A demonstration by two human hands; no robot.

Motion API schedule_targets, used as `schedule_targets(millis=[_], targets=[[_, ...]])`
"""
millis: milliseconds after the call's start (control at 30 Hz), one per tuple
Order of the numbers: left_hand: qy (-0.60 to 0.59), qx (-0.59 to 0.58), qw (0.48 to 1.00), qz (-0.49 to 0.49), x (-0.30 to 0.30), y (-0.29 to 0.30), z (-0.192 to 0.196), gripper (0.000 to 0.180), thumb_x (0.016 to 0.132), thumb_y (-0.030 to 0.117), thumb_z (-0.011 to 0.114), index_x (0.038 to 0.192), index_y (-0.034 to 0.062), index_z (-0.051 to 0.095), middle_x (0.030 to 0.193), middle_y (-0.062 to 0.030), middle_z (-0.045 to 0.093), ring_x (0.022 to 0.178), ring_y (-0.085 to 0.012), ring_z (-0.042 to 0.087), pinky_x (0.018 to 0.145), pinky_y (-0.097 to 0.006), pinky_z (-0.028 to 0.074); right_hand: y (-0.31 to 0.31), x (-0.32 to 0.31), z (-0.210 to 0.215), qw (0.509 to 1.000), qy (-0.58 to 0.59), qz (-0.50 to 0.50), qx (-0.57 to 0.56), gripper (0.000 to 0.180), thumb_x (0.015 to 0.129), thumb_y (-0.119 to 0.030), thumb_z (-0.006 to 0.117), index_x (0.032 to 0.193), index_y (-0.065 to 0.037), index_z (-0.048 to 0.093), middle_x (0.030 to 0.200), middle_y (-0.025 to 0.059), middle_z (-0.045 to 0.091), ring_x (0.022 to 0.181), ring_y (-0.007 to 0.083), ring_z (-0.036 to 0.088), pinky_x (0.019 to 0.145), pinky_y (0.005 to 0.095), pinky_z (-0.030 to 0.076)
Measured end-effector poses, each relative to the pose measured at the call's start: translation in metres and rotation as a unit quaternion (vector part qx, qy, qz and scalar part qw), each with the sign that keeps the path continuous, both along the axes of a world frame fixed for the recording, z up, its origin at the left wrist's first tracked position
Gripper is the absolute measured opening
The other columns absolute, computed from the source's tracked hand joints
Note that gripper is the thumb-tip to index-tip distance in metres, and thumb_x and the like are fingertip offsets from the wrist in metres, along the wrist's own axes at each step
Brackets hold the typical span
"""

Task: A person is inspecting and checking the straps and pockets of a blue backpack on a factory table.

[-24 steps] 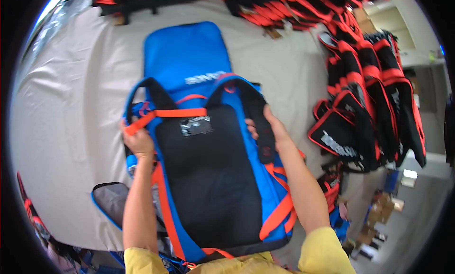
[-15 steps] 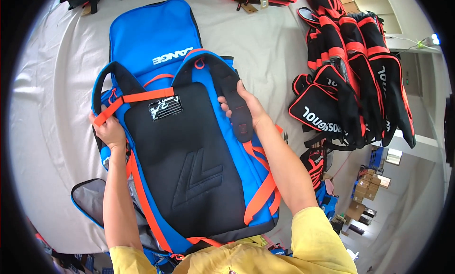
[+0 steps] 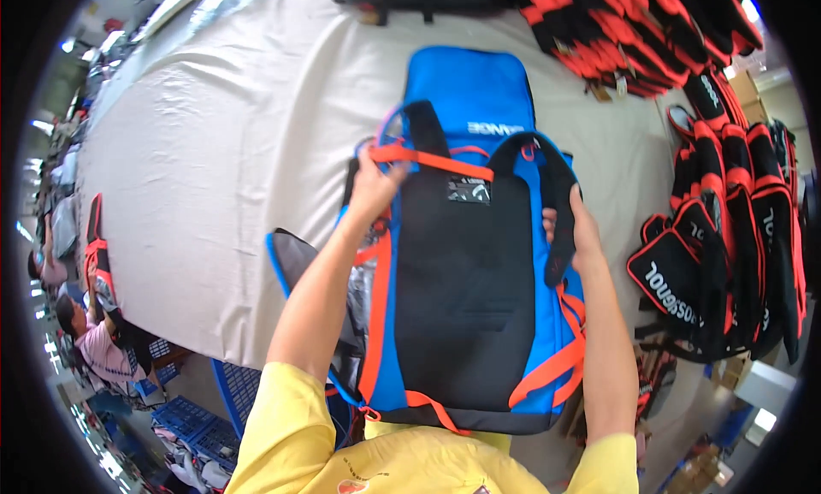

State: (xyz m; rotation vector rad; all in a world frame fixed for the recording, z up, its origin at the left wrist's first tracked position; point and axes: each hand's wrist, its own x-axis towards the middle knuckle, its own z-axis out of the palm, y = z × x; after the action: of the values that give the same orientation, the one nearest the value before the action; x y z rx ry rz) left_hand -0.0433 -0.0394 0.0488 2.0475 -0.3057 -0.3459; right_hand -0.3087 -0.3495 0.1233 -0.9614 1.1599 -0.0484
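Observation:
A blue backpack (image 3: 462,323) with a black padded back panel lies back side up in front of me, its blue top flap (image 3: 470,83) spread toward the far side. My left hand (image 3: 379,186) is closed at the left shoulder strap (image 3: 425,126), by an orange webbing strap (image 3: 445,161) that crosses toward the right one. Around the padded right shoulder strap (image 3: 560,195) my right hand (image 3: 584,233) is wrapped, thumb on its outer side. A dark label (image 3: 469,190) sits at the panel's top. On the left side a grey-lined flap (image 3: 295,259) hangs open.
Black-and-red bags (image 3: 718,237) are piled at the right, and more bags (image 3: 607,36) lie along the far edge. Pale cloth (image 3: 188,212) covers the table. At far left, another person (image 3: 98,344) handles a black-and-red piece near blue crates (image 3: 201,430).
The view has swung left, so the backpack appears farther right and smaller. My left hand and its strap have come inward and up over the panel's edge. My right hand keeps its hold.

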Motion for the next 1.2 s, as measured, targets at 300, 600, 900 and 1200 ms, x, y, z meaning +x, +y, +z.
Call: schedule_targets(millis=[300, 600, 900, 1200], targets=[[0.285, -0.062, 0.939, -0.183, -0.077, 0.063, 0.128, 0.06, 0.09, 0.028, 0.094, 0.132, -0.0048, 0.066, 0.114, -0.0139, 0.081, 0.1, -0.0235, 0.078, 0.093, -0.036, 0.061, 0.079, -0.077, 0.079, 0.971, -0.176, 0.163, 0.025, 0.082, 0.097, -0.005, 0.084, 0.165, 0.009, 0.04, 0.144, 0.016, 0.066, 0.131, 0.0233, 0.068, 0.113, 0.0382, 0.056], [0.523, -0.142, 0.832, -0.12, -0.147, 0.061, 0.141, 0.044, 0.103, 0.032, 0.082, 0.132, -0.0012, 0.073, 0.117, -0.0144, 0.082, 0.094, -0.0234, 0.08, 0.086, -0.041, 0.066, 0.128, -0.102, 0.08, 0.97, -0.108, 0.184, -0.119, 0.067, 0.094, -0.007, 0.09, 0.152, 0.004, 0.056, 0.137, 0.0124, 0.07, 0.123, 0.019, 0.068, 0.108, 0.0338, 0.058], [0.512, -0.246, 0.801, -0.189, -0.184, -0.011, 0.158, 0.041, 0.095, 0.009, 0.087, 0.133, 0.0013, 0.074, 0.128, -0.0107, 0.078, 0.115, -0.024, 0.076, 0.093, -0.041, 0.064, 0.163, -0.09, 0.099, 0.884, -0.04, 0.206, -0.417, 0.049, 0.097, -0.006, 0.084, 0.142, 0.0, 0.067, 0.135, 0.0163, 0.073, 0.128, 0.0302, 0.07, 0.108, 0.0388, 0.056], [0.442, -0.263, 0.849, -0.121, -0.09, -0.074, 0.204, 0.028, 0.094, 0.004, 0.085, 0.118, -0.0062, 0.075, 0.112, -0.0213, 0.082, 0.094, -0.031, 0.084, 0.081, -0.043, 0.072, 0.284, -0.193, 0.1, 0.633, 0.043, 0.482, -0.604, 0.047, 0.095, -0.027, 0.083, 0.137, -0.009, 0.073, 0.142, 0.017, 0.067, 0.142, 0.0349, 0.06, 0.123, 0.0624, 0.04]])
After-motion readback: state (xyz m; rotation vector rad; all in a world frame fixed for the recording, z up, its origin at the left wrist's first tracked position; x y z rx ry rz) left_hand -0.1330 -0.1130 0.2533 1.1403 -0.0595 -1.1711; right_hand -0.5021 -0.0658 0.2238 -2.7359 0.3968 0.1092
